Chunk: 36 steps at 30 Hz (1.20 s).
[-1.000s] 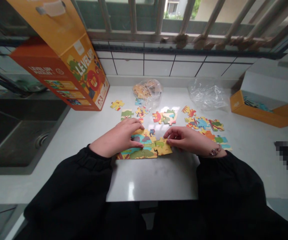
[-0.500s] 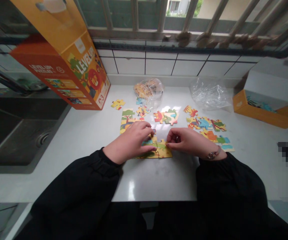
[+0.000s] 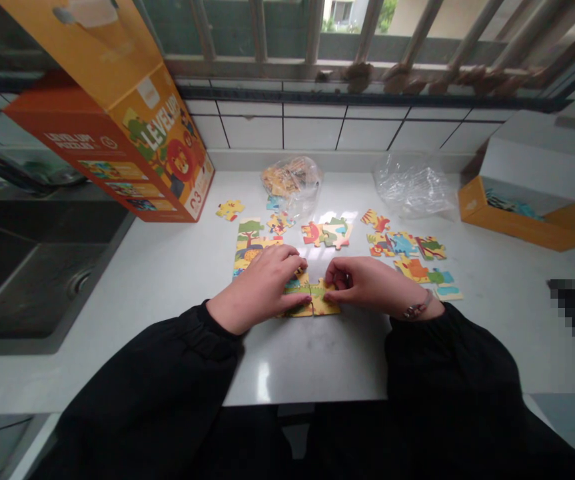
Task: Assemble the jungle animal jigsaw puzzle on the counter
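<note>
My left hand lies over a partly joined jigsaw puzzle, fingers and thumb apart, covering much of its middle. Its thumb rests along the bottom row. My right hand has thumb and fingers bent close together on the right edge of a yellow-green puzzle piece at the lower right corner. A narrow seam shows between that piece and its left neighbour. Just behind the hands lie a few red and green puzzle pieces, some overlapping.
Several loose pieces lie to the right, and a yellow piece at the left. Behind are a bag of pieces, a clear plastic bag and an open orange box. A tall puzzle box stands beside the sink.
The view has shifted slightly, moving everything a little left. My right thumb and fingers now reach slightly farther over the corner piece. My left hand stays on the puzzle.
</note>
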Each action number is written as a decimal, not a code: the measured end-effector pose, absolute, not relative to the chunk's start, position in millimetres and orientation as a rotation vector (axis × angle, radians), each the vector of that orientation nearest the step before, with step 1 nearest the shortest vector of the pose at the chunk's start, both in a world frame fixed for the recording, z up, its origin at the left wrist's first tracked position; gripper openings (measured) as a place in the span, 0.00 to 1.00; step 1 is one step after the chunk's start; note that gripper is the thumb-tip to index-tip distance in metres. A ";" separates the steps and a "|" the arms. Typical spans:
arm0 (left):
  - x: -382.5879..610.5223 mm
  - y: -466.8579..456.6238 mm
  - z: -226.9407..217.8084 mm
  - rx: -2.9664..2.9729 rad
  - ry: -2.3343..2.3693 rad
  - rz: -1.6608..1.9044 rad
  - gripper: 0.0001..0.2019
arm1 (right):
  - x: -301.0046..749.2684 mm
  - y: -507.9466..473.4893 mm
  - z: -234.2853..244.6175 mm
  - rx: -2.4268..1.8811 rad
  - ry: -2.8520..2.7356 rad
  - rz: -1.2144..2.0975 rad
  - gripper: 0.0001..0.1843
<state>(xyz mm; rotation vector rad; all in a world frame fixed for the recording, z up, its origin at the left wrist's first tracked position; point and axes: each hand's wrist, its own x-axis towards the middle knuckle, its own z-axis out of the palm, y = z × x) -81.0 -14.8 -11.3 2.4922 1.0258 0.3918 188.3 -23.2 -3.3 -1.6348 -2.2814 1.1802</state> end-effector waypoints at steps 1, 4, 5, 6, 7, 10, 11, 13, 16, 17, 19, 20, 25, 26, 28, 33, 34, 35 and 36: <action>-81.0 -15.0 -11.6 2.491 1.027 0.395 0.23 | 188.2 -23.4 -2.8 -1.640 -2.280 1.183 0.13; -81.0 -15.3 -11.7 2.496 1.031 0.397 0.22 | 188.1 -24.2 -0.2 -1.624 -2.281 1.206 0.19; -81.1 -15.3 -11.5 2.499 1.031 0.391 0.22 | 187.9 -24.6 0.9 -1.607 -2.289 1.211 0.22; -81.1 -15.3 -11.1 2.502 1.029 0.384 0.21 | 187.7 -25.1 1.9 -1.589 -2.299 1.217 0.24; -81.2 -15.3 -10.6 2.506 1.026 0.376 0.21 | 187.2 -25.7 3.0 -1.576 -2.314 1.222 0.26; -81.4 -15.0 -9.3 2.519 1.017 0.367 0.19 | 184.5 -28.2 4.9 -1.582 -2.354 1.204 0.29; -81.5 -14.9 -9.0 2.520 1.015 0.369 0.19 | 183.3 -29.1 5.1 -1.600 -2.360 1.185 0.29; -81.7 -14.9 -8.8 2.518 1.014 0.376 0.18 | 180.8 -30.9 4.7 -1.644 -2.361 1.136 0.28; -81.7 -15.1 -9.0 2.520 1.015 0.377 0.18 | 177.9 -32.7 3.4 -1.694 -2.345 1.104 0.28; -81.7 -15.2 -9.1 2.521 1.016 0.376 0.18 | 177.3 -33.1 2.9 -1.704 -2.337 1.101 0.28; -81.4 -15.1 -9.2 2.521 1.019 0.374 0.19 | 176.4 -33.5 2.3 -1.708 -2.328 1.095 0.28; -81.2 -15.1 -9.1 2.518 1.023 0.373 0.19 | 176.0 -33.7 2.1 -1.708 -2.327 1.088 0.27; -79.6 -14.9 -8.3 2.507 1.036 0.354 0.20 | 174.1 -35.0 2.3 -1.733 -2.344 1.039 0.27; -79.5 -15.0 -8.3 2.505 1.038 0.354 0.19 | 173.8 -35.2 2.5 -1.733 -2.346 1.034 0.26; -79.7 -15.2 -8.8 2.501 1.040 0.357 0.18 | 173.8 -35.4 3.4 -1.729 -2.342 1.039 0.25; -80.9 -15.4 -9.1 2.508 1.029 0.363 0.16 | 178.1 -35.5 8.2 -1.669 -2.344 1.159 0.33; -80.8 -15.5 -8.7 2.510 1.028 0.363 0.15 | 179.5 -35.7 9.1 -1.649 -2.355 1.179 0.36; -80.6 -15.6 -8.1 2.512 1.028 0.362 0.15 | 180.8 -36.1 9.8 -1.631 -2.372 1.188 0.39; -80.3 -15.7 -7.5 2.511 1.027 0.362 0.15 | 181.9 -36.7 10.1 -1.617 -2.393 1.187 0.41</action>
